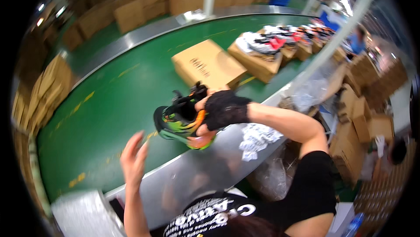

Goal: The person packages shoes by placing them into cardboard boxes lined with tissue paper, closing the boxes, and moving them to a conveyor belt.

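My right hand [221,111], in a black fingerless glove, grips a sneaker [171,122] with a green, black and orange upper. It holds the shoe by the heel and collar, just above the green belt and the near metal edge. Black straps or flaps rise from the shoe's top; whether a second shoe is behind is hidden. My left hand [133,156] is bare and raised to the left of the sneaker, fingers apart, touching nothing. Just beyond the right hand, a closed brown shoe box [210,64] lies on the belt.
The green conveyor belt [109,97] curves away to the right, carrying a row of boxes with sneakers [258,44] on top. White paper slips [258,138] lie on the metal ledge [197,171]. Flattened cartons [48,90] stand at left; a pole [337,40] rises at right.
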Tool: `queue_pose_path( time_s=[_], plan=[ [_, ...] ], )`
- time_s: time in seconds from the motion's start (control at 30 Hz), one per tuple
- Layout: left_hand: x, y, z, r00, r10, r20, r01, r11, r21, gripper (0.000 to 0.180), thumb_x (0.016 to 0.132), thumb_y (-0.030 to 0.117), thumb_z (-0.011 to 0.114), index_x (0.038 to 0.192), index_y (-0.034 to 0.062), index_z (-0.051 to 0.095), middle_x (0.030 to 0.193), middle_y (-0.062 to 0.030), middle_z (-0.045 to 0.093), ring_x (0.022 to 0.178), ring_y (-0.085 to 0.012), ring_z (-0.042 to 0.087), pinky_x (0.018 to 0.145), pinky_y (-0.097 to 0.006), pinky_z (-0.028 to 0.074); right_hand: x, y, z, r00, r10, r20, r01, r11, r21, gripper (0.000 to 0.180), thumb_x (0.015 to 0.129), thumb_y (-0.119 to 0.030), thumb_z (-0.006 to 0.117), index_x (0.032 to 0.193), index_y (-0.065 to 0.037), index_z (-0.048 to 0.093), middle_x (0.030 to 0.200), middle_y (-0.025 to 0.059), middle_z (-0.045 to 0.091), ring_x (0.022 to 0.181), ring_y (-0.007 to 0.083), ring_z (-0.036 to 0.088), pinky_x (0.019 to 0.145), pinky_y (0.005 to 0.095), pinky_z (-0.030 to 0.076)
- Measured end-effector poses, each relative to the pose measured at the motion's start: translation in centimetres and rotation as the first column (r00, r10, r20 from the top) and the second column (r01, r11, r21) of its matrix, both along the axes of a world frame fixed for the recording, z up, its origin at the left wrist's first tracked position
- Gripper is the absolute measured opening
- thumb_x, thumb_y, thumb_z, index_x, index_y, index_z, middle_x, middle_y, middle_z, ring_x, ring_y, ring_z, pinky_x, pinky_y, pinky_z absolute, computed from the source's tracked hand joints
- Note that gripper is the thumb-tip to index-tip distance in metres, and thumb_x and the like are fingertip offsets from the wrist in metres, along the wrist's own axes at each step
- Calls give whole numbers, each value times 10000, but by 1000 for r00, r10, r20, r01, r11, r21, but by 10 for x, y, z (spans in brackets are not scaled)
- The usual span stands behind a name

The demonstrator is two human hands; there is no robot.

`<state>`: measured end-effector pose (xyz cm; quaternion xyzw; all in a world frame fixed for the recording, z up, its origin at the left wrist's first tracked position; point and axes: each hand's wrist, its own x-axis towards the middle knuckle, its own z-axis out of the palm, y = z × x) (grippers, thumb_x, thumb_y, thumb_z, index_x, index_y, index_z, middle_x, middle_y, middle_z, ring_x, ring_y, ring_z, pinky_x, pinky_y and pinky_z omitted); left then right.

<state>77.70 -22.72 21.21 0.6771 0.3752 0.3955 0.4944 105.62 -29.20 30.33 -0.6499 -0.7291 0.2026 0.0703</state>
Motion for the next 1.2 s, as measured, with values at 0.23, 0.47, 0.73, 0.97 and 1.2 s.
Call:
queue_pose_path(
  time_s=[0.23, 0.47, 0.73, 0.97, 1.2],
  plan=[
    [32, -6, 22, 991, -125, -40, 121, 988, -91, 299, 754, 182, 634, 978, -10, 593, 713, -79, 631, 651, -96, 589, 590, -231, 473, -58, -15, 15, 991, 1, -134, -47, 939, -339, 445, 567, -453, 712, 812, -94, 618, 721, 108, 563, 768, 250, 543, 735, 333, 395],
    [3, -22, -1, 984, -178, -13, 174, 972, -159, 374, 748, 166, 632, 1073, 5, 542, 712, -46, 606, 651, -79, 557, 597, -235, 457, -78, -36, -24, 962, 261, 84, -258, 965, -50, 432, 528, -465, 699, 765, -116, 603, 729, 71, 554, 746, 214, 487, 646, 346, 323],
    [-1, -13, -100, 916, 15, -402, 158, 906, 393, 362, 801, 301, 565, 979, -14, 572, 988, -175, 557, 798, -234, 569, 732, -312, 453, -98, -59, -158, 770, 614, 171, -623, 668, 406, 363, 516, -426, 660, 677, -116, 562, 752, 49, 539, 829, 233, 457, 703, 428, 324],
    [43, -22, -80, 762, -281, -583, 233, 959, -159, 378, 777, 341, 587, 713, -32, 583, 576, -154, 562, 507, -252, 542, 523, -337, 426, 27, 23, -196, 998, -61, -12, 60, 884, 464, 227, 620, -231, 574, 777, -81, 509, 913, 86, 526, 914, 253, 467, 695, 387, 340],
    [71, -9, -73, 702, -320, -636, 295, 944, -149, 433, 771, 334, 590, 1006, -26, 544, 980, -214, 558, 936, -323, 539, 822, -359, 406, 102, 86, -262, 825, -497, 268, 283, 775, 566, 417, 830, -164, 326, 1219, -23, 380, 1302, 240, 298, 1223, 415, 235, 863, 686, 184]
  ],
)
